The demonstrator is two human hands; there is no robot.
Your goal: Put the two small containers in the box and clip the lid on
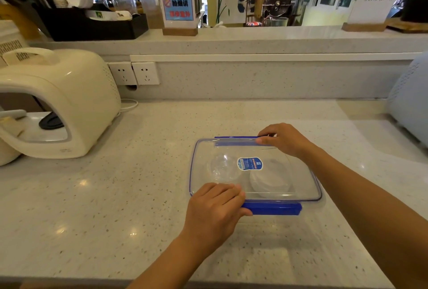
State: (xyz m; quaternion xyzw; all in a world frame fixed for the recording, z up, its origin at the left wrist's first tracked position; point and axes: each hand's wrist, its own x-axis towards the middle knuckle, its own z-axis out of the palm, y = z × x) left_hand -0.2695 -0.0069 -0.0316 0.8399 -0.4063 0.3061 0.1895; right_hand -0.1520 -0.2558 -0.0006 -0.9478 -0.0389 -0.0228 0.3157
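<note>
A clear rectangular box [310,186] with a clear lid [203,149] laid on top sits on the counter. Through the lid I see two small containers: a clear one [223,168] on the left and a white one [269,181] on the right. A blue label [250,164] is stuck on the lid. My left hand [214,210] presses on the near blue clip [273,208], thumb under its left end. My right hand [284,140] rests on the far blue clip [235,141], fingers curled over its right end.
A cream appliance [58,103] stands at the left with a cord behind it. A pale blue appliance [410,103] sits at the right edge. Wall sockets [134,73] are on the backsplash. A raised ledge [231,40] carries signs and a black organiser.
</note>
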